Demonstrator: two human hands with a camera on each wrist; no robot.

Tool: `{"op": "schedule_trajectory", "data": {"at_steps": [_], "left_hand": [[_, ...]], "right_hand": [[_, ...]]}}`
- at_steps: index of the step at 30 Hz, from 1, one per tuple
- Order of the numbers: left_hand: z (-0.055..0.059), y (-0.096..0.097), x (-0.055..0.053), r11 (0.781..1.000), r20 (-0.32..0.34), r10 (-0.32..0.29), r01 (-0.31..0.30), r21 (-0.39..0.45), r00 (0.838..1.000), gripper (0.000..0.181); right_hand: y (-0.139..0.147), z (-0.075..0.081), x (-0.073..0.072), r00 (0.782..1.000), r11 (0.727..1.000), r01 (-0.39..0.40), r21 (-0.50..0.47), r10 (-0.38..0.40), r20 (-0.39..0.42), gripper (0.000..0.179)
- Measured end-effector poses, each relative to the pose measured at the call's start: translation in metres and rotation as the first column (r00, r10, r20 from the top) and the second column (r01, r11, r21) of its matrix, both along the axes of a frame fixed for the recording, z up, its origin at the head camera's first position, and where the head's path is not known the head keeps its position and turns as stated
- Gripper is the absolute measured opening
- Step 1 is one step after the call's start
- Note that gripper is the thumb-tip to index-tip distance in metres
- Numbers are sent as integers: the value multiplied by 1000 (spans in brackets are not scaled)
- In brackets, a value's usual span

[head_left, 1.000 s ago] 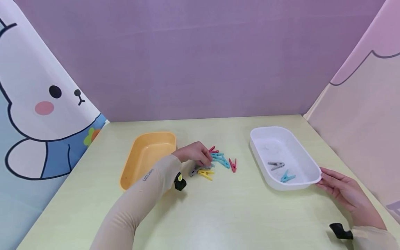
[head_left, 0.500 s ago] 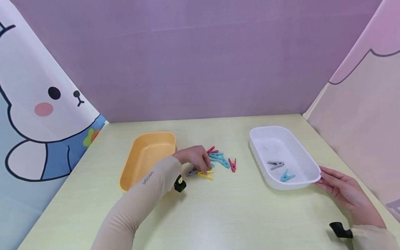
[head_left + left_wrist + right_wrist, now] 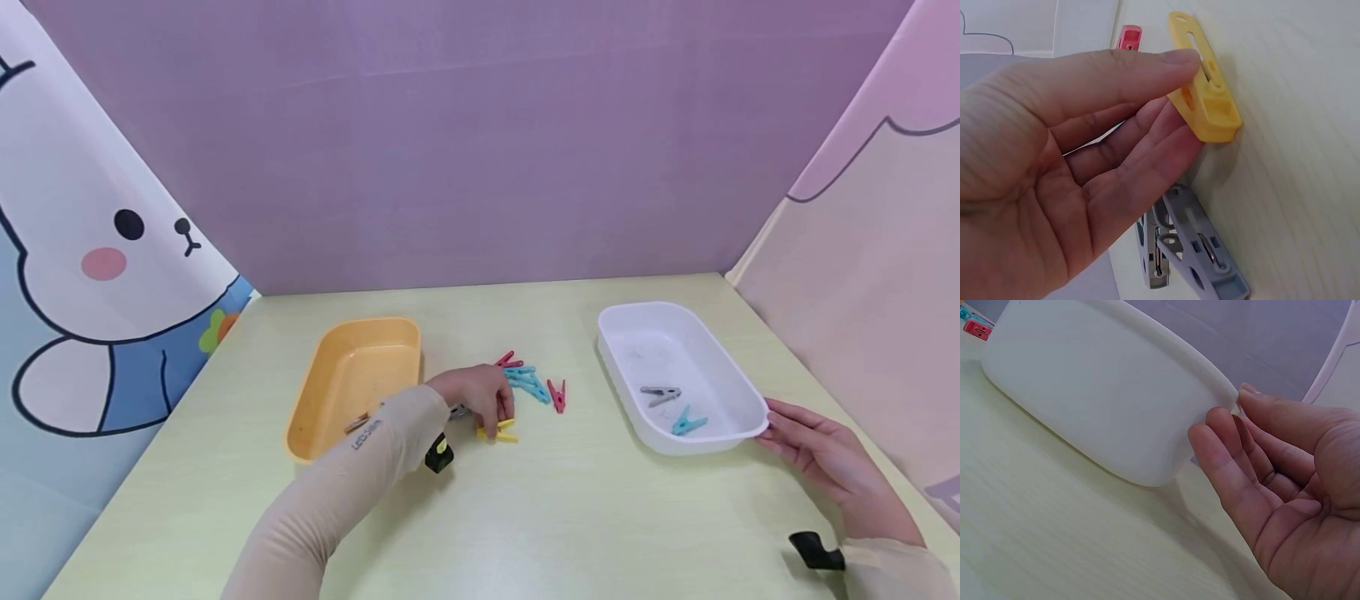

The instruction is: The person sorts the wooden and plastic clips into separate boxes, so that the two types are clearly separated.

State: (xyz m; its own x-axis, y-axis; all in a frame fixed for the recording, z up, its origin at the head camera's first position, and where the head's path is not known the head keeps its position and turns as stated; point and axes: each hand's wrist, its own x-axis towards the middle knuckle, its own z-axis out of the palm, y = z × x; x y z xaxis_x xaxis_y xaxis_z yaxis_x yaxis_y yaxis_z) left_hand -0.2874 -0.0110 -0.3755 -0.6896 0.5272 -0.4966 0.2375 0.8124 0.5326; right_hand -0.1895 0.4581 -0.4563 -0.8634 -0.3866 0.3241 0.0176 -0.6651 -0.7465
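My left hand point(image 3: 480, 396) pinches a yellow clothespin point(image 3: 1213, 94) between thumb and fingers, low over the table; in the head view the yellow clothespin point(image 3: 508, 437) shows just below the fingertips. Grey clothespins point(image 3: 1200, 244) lie beside that hand, partly covered by it in the head view. To its right are blue clothespins point(image 3: 531, 382) and red clothespins point(image 3: 558, 397). At the right, my right hand point(image 3: 832, 458) grips the near right corner rim of a white tray point(image 3: 1097, 387), thumb on top and fingers below. A grey clothespin point(image 3: 662, 394) and a blue clothespin point(image 3: 687, 422) lie inside it.
An orange tray point(image 3: 352, 327) stands at the left, partly behind the left sleeve point(image 3: 337, 500). A small clothespin-like piece point(image 3: 357, 422) shows inside it near the sleeve. A purple backdrop point(image 3: 480, 150) rises behind the table point(image 3: 570, 517), with printed panels at both sides.
My left hand has come nearer, down from the grey clothespins to the yellow one, which has turned slightly. More of the orange tray's inside shows past the sleeve. The right hand keeps its hold.
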Motion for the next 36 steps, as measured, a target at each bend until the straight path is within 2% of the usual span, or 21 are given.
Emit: {"op": "schedule_trajectory", "data": {"at_steps": [11, 17, 21, 25, 31, 36], "left_hand": [[1, 4, 1, 999, -25, -23, 22, -29, 999, 21], [-3, 2, -2, 999, -31, -47, 47, -4, 998, 18], [-4, 2, -3, 997, -22, -47, 48, 53, 999, 17], [-3, 4, -4, 988, 8, -34, 33, 152, 999, 20], [2, 11, -4, 950, 69, -7, -14, 311, 998, 28], [3, 16, -5, 922, 124, 21, -67, 380, 992, 29]], "right_hand": [[0, 2, 0, 1000, 1000, 5, 18, -5, 0, 46], [0, 2, 1, 1000, 1000, 16, 25, -16, 4, 47], [-1, 2, 1, 1000, 999, 19, 26, -20, 10, 46], [-1, 2, 1, 1000, 999, 20, 27, -21, 20, 46], [0, 2, 1, 999, 999, 27, 37, -28, 25, 46], [0, 2, 1, 999, 999, 25, 32, -26, 26, 45]]}}
